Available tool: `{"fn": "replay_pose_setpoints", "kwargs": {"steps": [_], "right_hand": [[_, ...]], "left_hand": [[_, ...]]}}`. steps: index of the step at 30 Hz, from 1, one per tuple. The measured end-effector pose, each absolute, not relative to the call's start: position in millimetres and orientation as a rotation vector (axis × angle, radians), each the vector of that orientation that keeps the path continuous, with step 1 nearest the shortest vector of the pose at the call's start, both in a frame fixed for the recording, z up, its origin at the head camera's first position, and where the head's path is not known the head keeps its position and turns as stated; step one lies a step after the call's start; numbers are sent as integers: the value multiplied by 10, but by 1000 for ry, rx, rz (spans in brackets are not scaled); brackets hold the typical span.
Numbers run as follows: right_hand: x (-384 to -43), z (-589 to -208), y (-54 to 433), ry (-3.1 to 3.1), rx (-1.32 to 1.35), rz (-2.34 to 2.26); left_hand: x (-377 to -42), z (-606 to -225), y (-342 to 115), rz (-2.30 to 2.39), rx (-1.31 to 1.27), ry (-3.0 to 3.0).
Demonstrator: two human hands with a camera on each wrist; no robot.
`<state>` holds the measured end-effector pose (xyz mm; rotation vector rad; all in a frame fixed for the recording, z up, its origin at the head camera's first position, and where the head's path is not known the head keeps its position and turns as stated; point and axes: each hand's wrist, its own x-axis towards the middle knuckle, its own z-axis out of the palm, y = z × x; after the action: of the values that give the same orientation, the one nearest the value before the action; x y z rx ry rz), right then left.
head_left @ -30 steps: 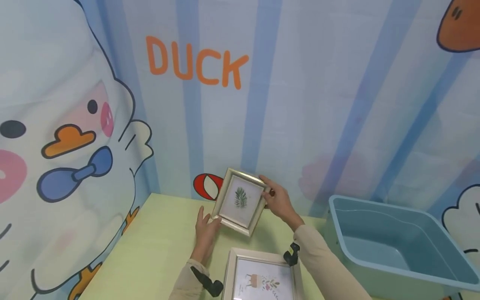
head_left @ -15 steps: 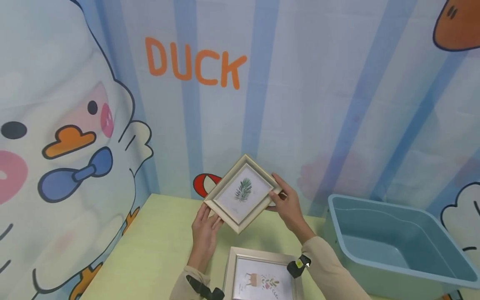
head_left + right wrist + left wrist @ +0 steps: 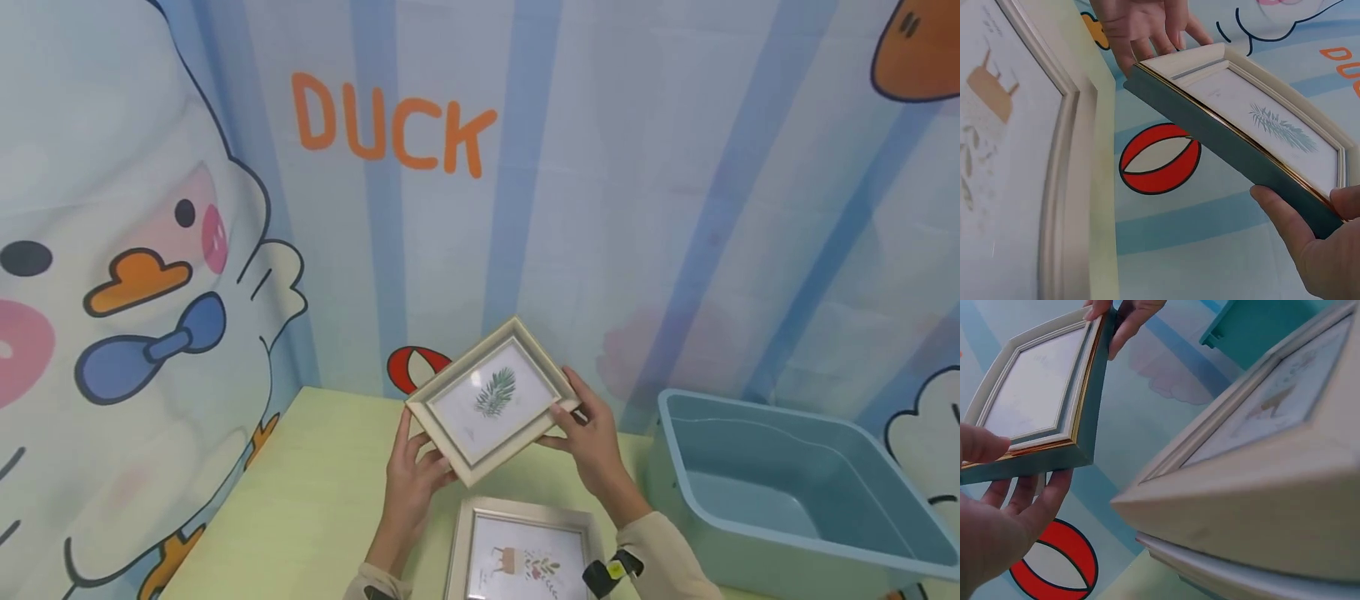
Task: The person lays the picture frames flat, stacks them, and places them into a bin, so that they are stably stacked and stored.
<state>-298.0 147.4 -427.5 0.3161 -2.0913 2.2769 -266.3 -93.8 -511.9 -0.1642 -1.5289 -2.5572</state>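
Observation:
Both hands hold a small pale-gold picture frame (image 3: 450, 392) up over the table, turned cornerwise, its green leaf print (image 3: 497, 393) facing up. My left hand (image 3: 411, 479) grips the left corner; in the left wrist view its thumb (image 3: 985, 444) lies on the front and its fingers curl under the edge. My right hand (image 3: 596, 442) pinches the right corner, thumb on the front. The frame's side (image 3: 1222, 144) shows dark green with a gold line. Below lies a larger picture frame (image 3: 462, 546) with an animal-and-flowers print, its lower part cut off by the view.
A blue-green plastic tub (image 3: 750, 521) stands at the right. The pale yellow-green table (image 3: 300, 500) meets a printed cloth backdrop (image 3: 615, 208) behind and at the left. Under the larger frame, another pale edge (image 3: 1222, 569) shows in the left wrist view.
The small frame has been lifted from near the table and turned clockwise, from nearly upright to cornerwise. Both hands have moved with it, the right one outward and lower. The larger frame has stayed put.

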Motion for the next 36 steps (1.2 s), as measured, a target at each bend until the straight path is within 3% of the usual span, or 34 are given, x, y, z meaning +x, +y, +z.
{"fn": "replay_pose_setpoints", "kwargs": {"steps": [12,20,36], "right_hand": [[-2654,-4409,1547,-1945,202,2379],[-2552,-4444,1614,-2225,82,1921],[-2442,-4307,1826,-2580,251,1664]], "left_hand": [[-2430,-4977,-985,-2332,-184,-1789],[-2256,-4850,-1091,-2136,-233,-2015],[-2079,-4739,-983,-1799,-416,-2161]]}}
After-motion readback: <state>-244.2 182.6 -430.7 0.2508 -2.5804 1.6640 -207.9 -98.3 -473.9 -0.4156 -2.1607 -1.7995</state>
